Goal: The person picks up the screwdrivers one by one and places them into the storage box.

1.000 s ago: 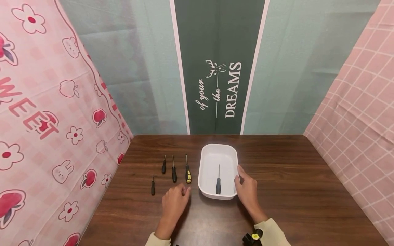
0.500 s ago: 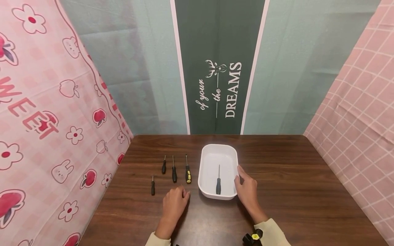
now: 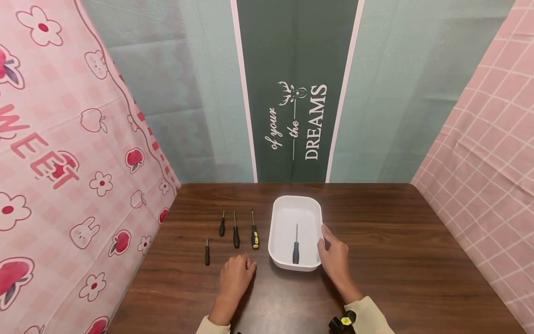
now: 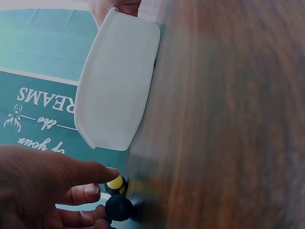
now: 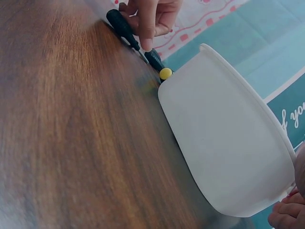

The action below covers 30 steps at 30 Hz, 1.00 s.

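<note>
A white plastic tray point(image 3: 275, 222) stands on the wooden table with a dark-handled screwdriver point(image 3: 295, 250) lying inside. My right hand point(image 3: 335, 260) grips its right rim. Left of the tray, my left hand point(image 3: 235, 276) is low over the table, fingers bent down. In the right wrist view, its fingertips meet the shank of another black screwdriver point(image 5: 120, 23), whose handle the hand hides from above. Beyond it lie a black-and-yellow screwdriver point(image 3: 255, 237), a black screwdriver point(image 3: 236, 237) and a shorter one point(image 3: 222, 227). A small screwdriver point(image 3: 206, 255) lies farther left.
The dark wooden table point(image 3: 396, 260) extends right of the tray and ends at a green curtain point(image 3: 200, 93) behind. Pink printed cloth point(image 3: 62, 139) hangs at the left and pink checked cloth point(image 3: 488, 153) at the right.
My left hand has drawn back very slightly, baring a thin metal tip in front of its fingers. The right hand, tray and other screwdrivers stay where they were.
</note>
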Tool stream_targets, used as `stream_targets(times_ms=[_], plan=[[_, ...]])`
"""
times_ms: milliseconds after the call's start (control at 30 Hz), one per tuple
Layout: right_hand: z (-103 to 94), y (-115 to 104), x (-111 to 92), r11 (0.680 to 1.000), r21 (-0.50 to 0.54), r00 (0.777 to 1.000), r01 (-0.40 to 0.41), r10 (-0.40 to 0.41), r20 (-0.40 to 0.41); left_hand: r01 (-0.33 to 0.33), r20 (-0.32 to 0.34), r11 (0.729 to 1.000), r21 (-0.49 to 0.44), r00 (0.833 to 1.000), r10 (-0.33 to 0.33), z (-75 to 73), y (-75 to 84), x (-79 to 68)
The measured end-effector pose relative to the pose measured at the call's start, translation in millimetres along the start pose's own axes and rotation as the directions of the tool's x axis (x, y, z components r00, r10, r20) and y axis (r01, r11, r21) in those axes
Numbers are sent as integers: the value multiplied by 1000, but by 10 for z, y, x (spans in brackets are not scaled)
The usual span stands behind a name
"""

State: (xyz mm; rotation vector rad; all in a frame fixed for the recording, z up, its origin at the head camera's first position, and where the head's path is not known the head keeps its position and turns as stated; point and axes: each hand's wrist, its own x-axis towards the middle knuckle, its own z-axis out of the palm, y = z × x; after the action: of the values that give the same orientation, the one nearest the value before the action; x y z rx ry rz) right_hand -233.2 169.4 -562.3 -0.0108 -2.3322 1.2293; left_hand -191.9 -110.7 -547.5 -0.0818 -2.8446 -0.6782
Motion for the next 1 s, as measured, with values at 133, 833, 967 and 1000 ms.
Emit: stream_targets(times_ms=[133, 833, 967, 1000], plan=[[2, -4, 1, 1000, -5, 1000, -1, 1, 2, 1, 0, 1000, 3, 1000, -1, 6, -15, -2], [4, -1, -12, 1000, -11, 1000, 6, -6, -2, 19, 41, 1000, 8, 999, -19, -10, -26, -52], [4, -7, -13, 1000, -11, 1000, 15, -15, -10, 31, 59, 1000, 2, 998, -31, -24, -21, -65], [4, -7, -11, 1000, -11, 1000, 17, -17, -11, 32, 63, 999, 2, 997, -32, -26, -21, -69]])
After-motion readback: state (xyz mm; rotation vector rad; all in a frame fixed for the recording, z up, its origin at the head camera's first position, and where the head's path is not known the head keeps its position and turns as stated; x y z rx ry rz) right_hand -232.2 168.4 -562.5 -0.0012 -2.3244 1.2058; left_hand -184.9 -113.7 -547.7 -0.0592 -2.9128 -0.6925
